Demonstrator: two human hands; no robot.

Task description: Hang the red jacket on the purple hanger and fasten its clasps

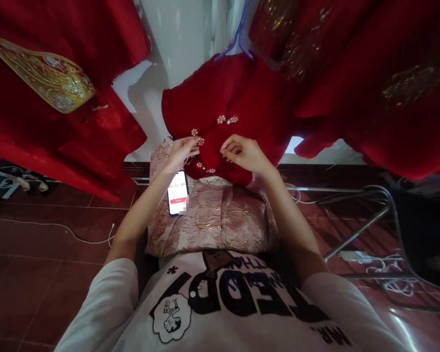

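Note:
A dark red garment (pixel 238 88) hangs from a purple hanger (pixel 238 39) in front of me, its lower part reaching my lap. Flower-shaped ornaments (pixel 227 119) with pearly beads run down its front in pairs. My left hand (pixel 183 150) is closed in a pinch on the garment, fingertips at one flower ornament (pixel 201 141) at its left edge. To the right, my right hand (pixel 245 154) is held over the red cloth with thumb and fingers drawn together. Whatever those fingers hold, if anything, is too small to make out.
Pink brocade fabric (pixel 220 215) covers my lap, with a lit phone (pixel 178 193) lying on it. Red garments with gold decoration (pixel 58 80) hang at both sides. A metal-framed chair (pixel 392 210) stands right, with white cables (pixel 399 283) beneath; another cable (pixel 77 234) crosses the tiled floor left.

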